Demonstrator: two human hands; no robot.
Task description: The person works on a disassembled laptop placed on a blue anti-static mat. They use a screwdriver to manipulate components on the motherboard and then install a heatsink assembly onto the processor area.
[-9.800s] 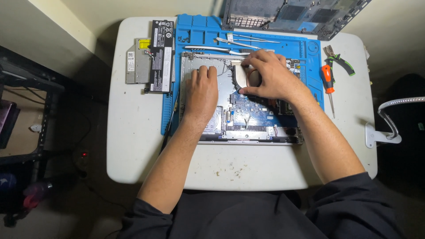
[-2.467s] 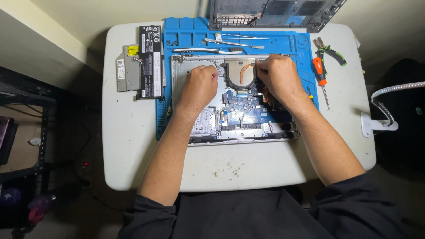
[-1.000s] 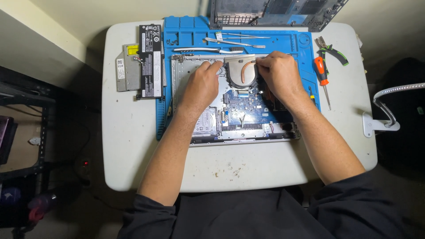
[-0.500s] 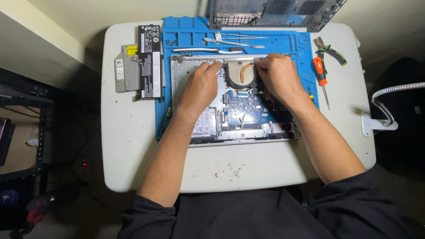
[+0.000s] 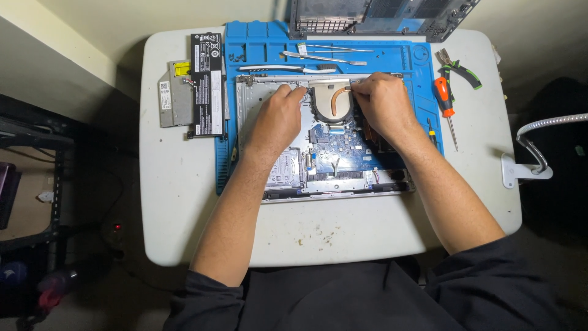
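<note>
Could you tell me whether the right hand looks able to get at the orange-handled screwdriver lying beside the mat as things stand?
Probably yes. The right hand rests on the opened laptop by the fan, and the orange-handled screwdriver lies uncovered just to its right, with nothing between them.

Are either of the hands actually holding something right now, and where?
Cannot be told: left hand and right hand rest fingertips beside the round black cooling fan in the opened laptop.

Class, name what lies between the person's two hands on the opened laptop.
In the head view, the round cooling fan with its copper heat pipe lies between the left hand and right hand.
</note>
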